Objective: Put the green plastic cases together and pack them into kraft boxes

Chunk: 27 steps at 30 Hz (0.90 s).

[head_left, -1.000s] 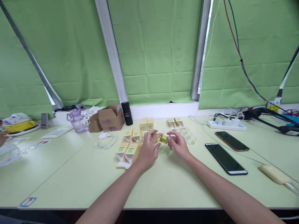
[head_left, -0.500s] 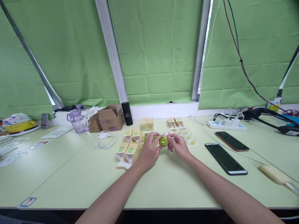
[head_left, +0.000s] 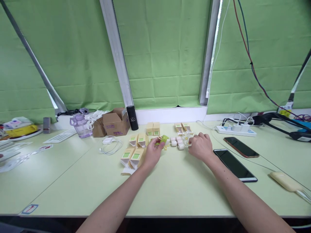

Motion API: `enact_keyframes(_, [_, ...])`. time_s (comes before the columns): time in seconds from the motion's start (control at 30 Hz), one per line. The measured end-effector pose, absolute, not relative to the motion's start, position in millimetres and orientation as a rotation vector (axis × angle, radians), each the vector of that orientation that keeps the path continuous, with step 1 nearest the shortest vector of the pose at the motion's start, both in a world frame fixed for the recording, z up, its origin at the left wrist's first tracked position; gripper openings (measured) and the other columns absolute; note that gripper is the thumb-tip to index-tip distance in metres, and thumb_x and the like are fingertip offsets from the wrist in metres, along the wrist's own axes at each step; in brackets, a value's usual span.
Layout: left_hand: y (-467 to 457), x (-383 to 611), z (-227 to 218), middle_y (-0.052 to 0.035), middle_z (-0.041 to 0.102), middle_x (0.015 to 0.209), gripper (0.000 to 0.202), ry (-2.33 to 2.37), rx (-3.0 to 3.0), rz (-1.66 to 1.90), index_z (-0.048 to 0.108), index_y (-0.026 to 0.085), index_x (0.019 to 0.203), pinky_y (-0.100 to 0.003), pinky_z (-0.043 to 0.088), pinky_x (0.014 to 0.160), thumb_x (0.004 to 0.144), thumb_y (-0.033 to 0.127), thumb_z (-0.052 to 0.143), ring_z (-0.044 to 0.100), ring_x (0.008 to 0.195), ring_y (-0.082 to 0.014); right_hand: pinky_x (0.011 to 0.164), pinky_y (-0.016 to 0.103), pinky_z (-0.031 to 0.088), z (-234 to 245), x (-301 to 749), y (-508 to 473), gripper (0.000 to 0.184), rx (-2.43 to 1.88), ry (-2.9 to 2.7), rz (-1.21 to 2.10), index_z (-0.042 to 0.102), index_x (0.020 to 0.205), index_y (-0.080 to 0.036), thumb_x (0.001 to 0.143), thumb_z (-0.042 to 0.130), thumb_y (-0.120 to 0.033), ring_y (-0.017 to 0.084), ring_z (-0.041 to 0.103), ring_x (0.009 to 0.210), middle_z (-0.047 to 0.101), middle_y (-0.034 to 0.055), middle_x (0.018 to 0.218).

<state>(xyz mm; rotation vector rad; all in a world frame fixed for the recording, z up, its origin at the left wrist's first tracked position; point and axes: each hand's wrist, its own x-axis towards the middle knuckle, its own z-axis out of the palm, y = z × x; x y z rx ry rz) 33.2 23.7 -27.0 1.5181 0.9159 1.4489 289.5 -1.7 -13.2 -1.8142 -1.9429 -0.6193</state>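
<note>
Between the thumb and fingers of my left hand (head_left: 154,151) is a small rounded green plastic piece (head_left: 164,139), tilted upward. My right hand (head_left: 201,146) has its fingers curled down over the clear plastic cups (head_left: 186,141). Its fingertips are mostly hidden, so what they pinch cannot be made out. Several small white and pale pink rounded pieces (head_left: 180,144) lie between the two hands. Beside my left wrist stand opened cream boxes with green labels (head_left: 136,157). A tiny yellow piece (head_left: 165,148) lies near the left fingertips.
Closed cream boxes (head_left: 153,128) stand behind the hands, two more boxes (head_left: 182,127) to their right. A black cylinder (head_left: 132,118), a cardboard box (head_left: 116,122) and a purple jug (head_left: 81,125) are at the back left. Two phones (head_left: 234,165) and a power strip (head_left: 236,130) lie on the right.
My right hand has left the green piece and moved right to the clear cups. The left hand keeps the green piece, now tilted up, and the white and pink pieces have come into view.
</note>
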Motion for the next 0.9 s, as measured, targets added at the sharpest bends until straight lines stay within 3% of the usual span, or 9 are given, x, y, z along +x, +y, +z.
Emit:
enact_keyframes(0.2, [28, 30, -26, -0.0094, 0.079, 0.113, 0.064, 0.907, 1.406, 1.383, 0.077, 0.016, 0.115, -0.032, 0.055, 0.088, 0.081, 0.069, 0.084, 0.072, 0.091, -0.0198, 0.086, 0.048, 0.039, -17, 282, -4, 0.014, -1.839, -2.021, -0.656, 0.077, 0.071, -0.017, 0.068, 0.074, -0.004, 0.036, 0.062, 0.095, 0.074, 0.0211, 0.084])
enact_keyframes(0.4, [24, 31, -23, -0.0094, 0.080, 0.111, 0.061, 0.878, 1.375, 1.384, 0.080, 0.017, 0.110, -0.032, 0.056, 0.086, 0.082, 0.071, 0.082, 0.072, 0.089, -0.0200, 0.087, 0.049, 0.040, -8, 270, -12, 0.011, -1.585, -1.944, -0.638, 0.072, 0.078, -0.021, 0.075, 0.070, -0.010, 0.035, 0.056, 0.096, 0.070, 0.0175, 0.088])
enact_keyframes(0.53, [24, 32, -22, -0.0092, 0.079, 0.108, 0.062, 0.858, 1.360, 1.414, 0.079, 0.016, 0.106, -0.030, 0.056, 0.083, 0.080, 0.072, 0.083, 0.070, 0.089, -0.0190, 0.086, 0.046, 0.041, -14, 242, -22, 0.014, -1.310, -2.111, -0.489, 0.069, 0.082, -0.022, 0.078, 0.068, -0.008, 0.032, 0.054, 0.096, 0.068, 0.0131, 0.092])
enact_keyframes(0.7, [25, 32, -23, -0.0075, 0.077, 0.102, 0.060, 0.854, 1.353, 1.436, 0.077, 0.016, 0.100, -0.027, 0.054, 0.078, 0.080, 0.072, 0.084, 0.067, 0.087, -0.0175, 0.093, 0.046, 0.041, -23, 214, -34, 0.010, -1.271, -2.307, -0.254, 0.069, 0.086, -0.021, 0.081, 0.072, -0.013, 0.032, 0.055, 0.103, 0.067, 0.0116, 0.096])
enact_keyframes(0.77, [25, 32, -23, -0.0071, 0.077, 0.101, 0.059, 0.856, 1.346, 1.441, 0.077, 0.016, 0.099, -0.027, 0.054, 0.078, 0.080, 0.071, 0.083, 0.067, 0.087, -0.0177, 0.099, 0.046, 0.040, -22, 214, -34, 0.020, -1.304, -2.292, -0.141, 0.070, 0.100, -0.021, 0.081, 0.074, -0.015, 0.032, 0.056, 0.111, 0.069, 0.0111, 0.108])
enact_keyframes(0.9, [25, 32, -22, -0.0084, 0.078, 0.104, 0.060, 0.854, 1.339, 1.451, 0.078, 0.017, 0.099, -0.028, 0.053, 0.078, 0.079, 0.073, 0.083, 0.068, 0.088, -0.0186, 0.107, 0.047, 0.038, -20, 225, -29, 0.059, -1.369, -2.199, 0.038, 0.063, 0.133, -0.019, 0.076, 0.077, -0.012, 0.034, 0.053, 0.129, 0.068, 0.0133, 0.134])
